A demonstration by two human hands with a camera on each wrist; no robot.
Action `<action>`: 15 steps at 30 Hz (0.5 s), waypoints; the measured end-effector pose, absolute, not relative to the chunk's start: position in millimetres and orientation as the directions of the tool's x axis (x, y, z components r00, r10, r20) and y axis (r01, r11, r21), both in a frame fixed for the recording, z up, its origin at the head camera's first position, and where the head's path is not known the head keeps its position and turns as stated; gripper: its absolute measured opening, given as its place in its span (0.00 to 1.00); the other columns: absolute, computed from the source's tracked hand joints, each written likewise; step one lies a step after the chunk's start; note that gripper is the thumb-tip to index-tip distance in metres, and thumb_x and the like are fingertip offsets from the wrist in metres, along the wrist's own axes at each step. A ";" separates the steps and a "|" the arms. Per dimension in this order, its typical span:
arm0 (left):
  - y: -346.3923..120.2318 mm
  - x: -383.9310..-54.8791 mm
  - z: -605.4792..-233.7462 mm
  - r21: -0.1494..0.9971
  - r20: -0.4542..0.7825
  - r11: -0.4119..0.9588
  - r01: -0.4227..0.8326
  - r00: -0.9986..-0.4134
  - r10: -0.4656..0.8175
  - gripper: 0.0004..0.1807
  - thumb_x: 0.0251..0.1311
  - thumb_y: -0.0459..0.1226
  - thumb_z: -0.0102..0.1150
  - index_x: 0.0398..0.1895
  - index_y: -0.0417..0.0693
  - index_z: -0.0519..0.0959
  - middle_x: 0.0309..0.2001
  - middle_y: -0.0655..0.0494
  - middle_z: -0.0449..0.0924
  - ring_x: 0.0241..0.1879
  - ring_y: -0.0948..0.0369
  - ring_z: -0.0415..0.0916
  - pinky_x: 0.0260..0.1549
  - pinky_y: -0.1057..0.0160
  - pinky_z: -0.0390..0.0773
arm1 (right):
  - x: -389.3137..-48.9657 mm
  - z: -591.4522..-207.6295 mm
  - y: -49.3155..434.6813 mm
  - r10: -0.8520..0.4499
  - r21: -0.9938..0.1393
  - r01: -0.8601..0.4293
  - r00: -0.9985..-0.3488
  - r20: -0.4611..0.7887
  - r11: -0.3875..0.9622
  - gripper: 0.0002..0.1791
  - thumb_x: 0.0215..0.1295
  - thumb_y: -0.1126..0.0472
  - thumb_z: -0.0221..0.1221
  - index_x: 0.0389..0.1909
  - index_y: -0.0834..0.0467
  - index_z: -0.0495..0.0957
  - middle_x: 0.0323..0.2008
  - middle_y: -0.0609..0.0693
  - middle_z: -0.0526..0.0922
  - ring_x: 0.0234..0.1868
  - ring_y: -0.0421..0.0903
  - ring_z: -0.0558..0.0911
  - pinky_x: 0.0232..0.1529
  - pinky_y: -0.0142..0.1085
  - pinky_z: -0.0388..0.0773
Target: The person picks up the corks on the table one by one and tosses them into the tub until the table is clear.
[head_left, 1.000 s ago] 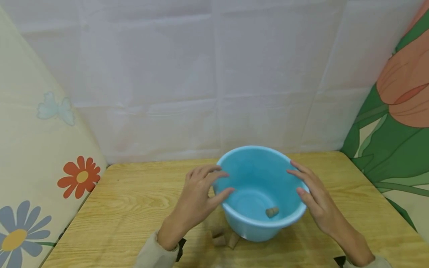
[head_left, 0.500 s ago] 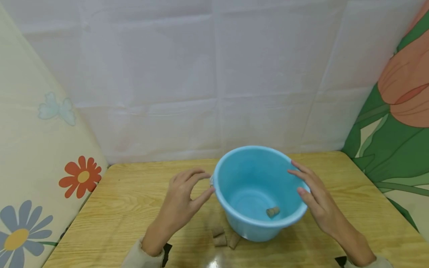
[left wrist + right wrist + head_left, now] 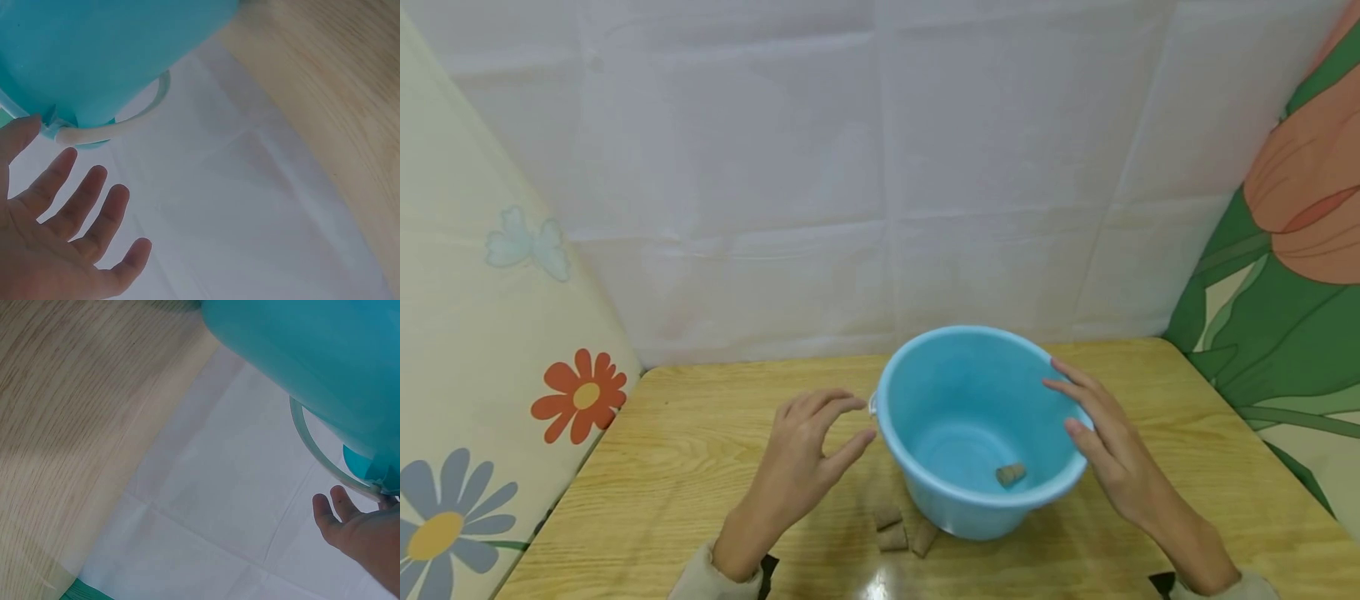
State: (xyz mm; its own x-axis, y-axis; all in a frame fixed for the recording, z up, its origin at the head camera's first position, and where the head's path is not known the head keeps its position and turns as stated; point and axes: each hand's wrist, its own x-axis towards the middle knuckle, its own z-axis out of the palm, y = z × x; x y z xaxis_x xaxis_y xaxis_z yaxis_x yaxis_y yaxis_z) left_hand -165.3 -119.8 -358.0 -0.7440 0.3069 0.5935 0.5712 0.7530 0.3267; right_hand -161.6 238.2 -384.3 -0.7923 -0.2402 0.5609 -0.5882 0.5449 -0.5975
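A light-blue bucket stands on the table, its mouth facing me. Inside, on the bottom, lies a small brown cork-like cylinder. My left hand hovers just left of the rim, fingers spread and loosely bent, holding nothing. Its fingertips are close to the whitish bucket handle where it joins the rim, apparently apart from it. My right hand rests at the right side of the rim, thumb and fingers fairly straight over the edge. In the right wrist view, two of its fingers stick out loosely below the handle.
Several small brown cork-like pieces lie on the wooden table at the near left of the bucket. A white cloth hangs behind the table. Flower-patterned panels stand at both sides.
My left hand has moved left, from over the rim to beside the bucket, uncovering the handle joint. My right hand, the bucket and the brown pieces stay in place.
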 end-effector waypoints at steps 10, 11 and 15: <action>-121.5 -161.0 -370.1 0.328 0.540 0.776 0.539 -0.781 0.315 0.17 0.56 0.46 0.71 0.47 0.52 0.84 0.49 0.57 0.84 0.54 0.53 0.78 0.57 0.39 0.71 | -161.3 -384.0 238.2 -0.238 -0.600 -0.585 -0.795 0.558 0.546 0.25 0.71 0.71 0.45 0.68 0.59 0.69 0.76 0.52 0.59 0.74 0.30 0.55 0.62 0.15 0.53; -121.7 -160.9 -371.8 0.325 0.536 0.777 0.539 -0.782 0.318 0.17 0.56 0.46 0.71 0.47 0.52 0.84 0.49 0.56 0.84 0.53 0.53 0.78 0.57 0.39 0.71 | -161.4 -384.0 238.3 -0.239 -0.599 -0.585 -0.794 0.558 0.547 0.25 0.71 0.71 0.45 0.68 0.59 0.69 0.76 0.52 0.59 0.74 0.30 0.55 0.62 0.15 0.53; -122.0 -160.3 -378.5 0.307 0.524 0.785 0.538 -0.784 0.333 0.18 0.55 0.46 0.71 0.47 0.52 0.84 0.49 0.56 0.84 0.52 0.53 0.78 0.56 0.40 0.72 | -161.4 -383.8 238.3 -0.239 -0.596 -0.587 -0.793 0.560 0.549 0.26 0.71 0.71 0.45 0.68 0.58 0.69 0.76 0.53 0.59 0.74 0.29 0.55 0.62 0.14 0.53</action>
State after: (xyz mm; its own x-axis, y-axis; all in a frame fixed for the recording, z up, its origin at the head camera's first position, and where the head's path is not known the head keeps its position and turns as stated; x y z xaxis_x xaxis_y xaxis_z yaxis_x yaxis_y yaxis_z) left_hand -160.3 -122.0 -378.5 -0.7841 0.3330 0.5237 0.5382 0.7850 0.3067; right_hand -161.4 238.3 -383.8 -0.7929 -0.2394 0.5603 -0.5866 0.5486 -0.5958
